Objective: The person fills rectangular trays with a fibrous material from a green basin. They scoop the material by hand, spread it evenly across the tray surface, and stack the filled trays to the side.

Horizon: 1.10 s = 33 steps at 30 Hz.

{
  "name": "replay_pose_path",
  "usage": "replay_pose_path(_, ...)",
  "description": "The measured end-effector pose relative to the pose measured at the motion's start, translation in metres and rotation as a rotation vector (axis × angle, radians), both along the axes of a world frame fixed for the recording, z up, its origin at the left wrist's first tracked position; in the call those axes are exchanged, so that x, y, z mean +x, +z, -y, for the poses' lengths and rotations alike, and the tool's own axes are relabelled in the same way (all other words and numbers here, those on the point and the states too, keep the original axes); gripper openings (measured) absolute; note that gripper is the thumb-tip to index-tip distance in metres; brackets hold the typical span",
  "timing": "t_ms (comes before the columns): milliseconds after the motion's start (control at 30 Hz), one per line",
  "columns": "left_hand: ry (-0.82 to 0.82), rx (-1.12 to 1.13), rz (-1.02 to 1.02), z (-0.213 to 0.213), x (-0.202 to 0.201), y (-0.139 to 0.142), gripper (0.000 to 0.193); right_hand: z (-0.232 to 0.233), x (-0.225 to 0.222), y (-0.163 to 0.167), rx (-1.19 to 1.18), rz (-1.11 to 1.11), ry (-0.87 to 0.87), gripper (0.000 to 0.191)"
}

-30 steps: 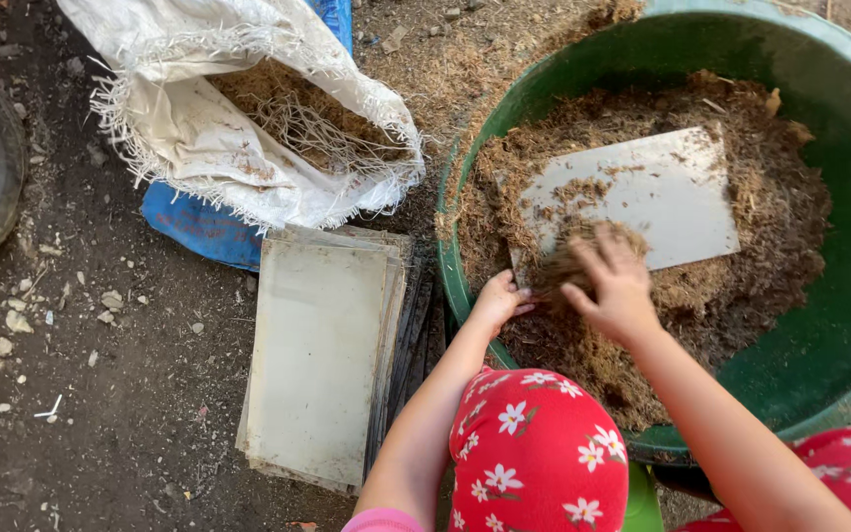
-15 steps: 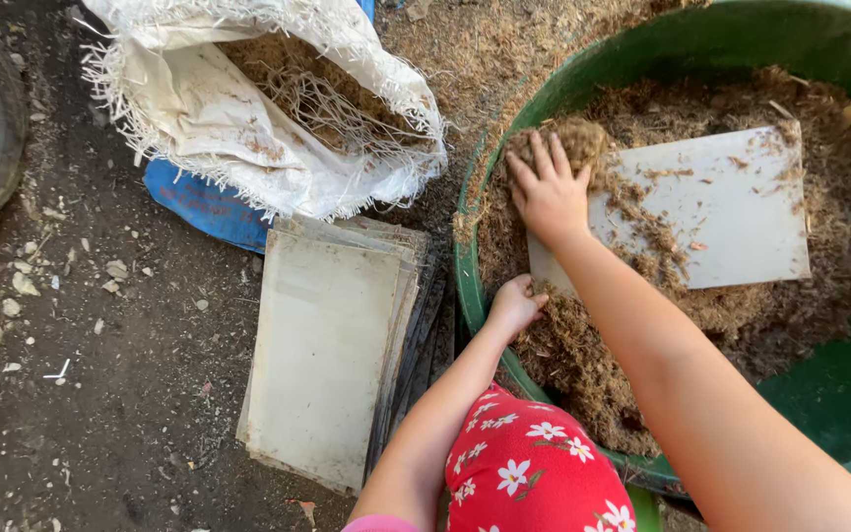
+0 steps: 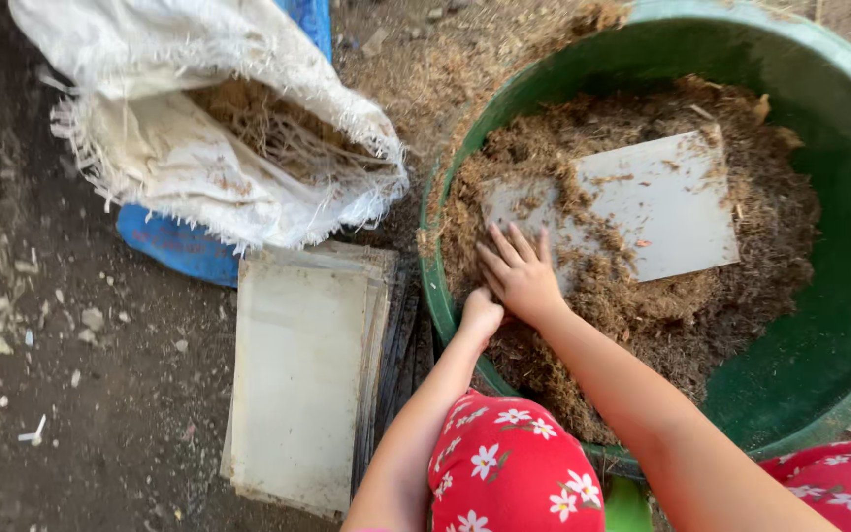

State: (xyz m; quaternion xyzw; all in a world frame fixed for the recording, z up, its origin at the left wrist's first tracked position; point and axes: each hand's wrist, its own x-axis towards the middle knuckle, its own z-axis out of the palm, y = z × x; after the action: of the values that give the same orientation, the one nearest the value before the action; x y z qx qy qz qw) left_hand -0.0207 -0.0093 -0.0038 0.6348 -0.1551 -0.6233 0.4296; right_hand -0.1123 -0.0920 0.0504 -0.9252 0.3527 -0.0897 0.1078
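A right hand (image 3: 522, 276) lay flat, fingers spread and gripping nothing, on brown fibrous material (image 3: 642, 325) at the near-left edge of a green tub (image 3: 839, 335), touching a pale flat panel (image 3: 642, 202) half buried there. The left hand (image 3: 481, 313), loosely curled, rested on the tub's rim. Stacked pale trays (image 3: 297, 384) and an open white sack (image 3: 199, 148) lay on the ground beside it.
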Motion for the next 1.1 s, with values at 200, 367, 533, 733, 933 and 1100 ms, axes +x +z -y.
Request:
replay_pose_path(200, 0.016, 0.031, -0.069, -0.003, 0.001, -0.013, 0.037, 0.040, -0.099, 0.006, 0.167, -0.135, -0.427, 0.059)
replay_pose_path(367, 0.024, 0.115, -0.009, -0.003, 0.001, -0.013, 0.054, 0.080, -0.134, 0.013, 0.398, -0.061, -1.017, 0.063)
replay_pose_path(533, 0.002, 0.081, -0.023, -0.003, 0.005, -0.007, 0.060, 0.037, -0.089, -0.006, 0.290, -0.050, -0.655, 0.073)
replay_pose_path(733, 0.146, 0.196, -0.506, -0.002, 0.021, 0.009, 0.098, -0.024, -0.022, -0.016, 0.100, -0.044, -0.225, 0.071)
replay_pose_path(933, 0.126, 0.228, -0.435, 0.003, 0.018, 0.017, 0.085, -0.005, -0.014, -0.003, 0.005, 0.106, -0.014, 0.056)
replay_pose_path(1100, -0.059, 0.177, -0.168, -0.005, 0.012, 0.007, 0.046, 0.052, 0.013, 0.013, 0.001, 0.085, 0.014, 0.052)
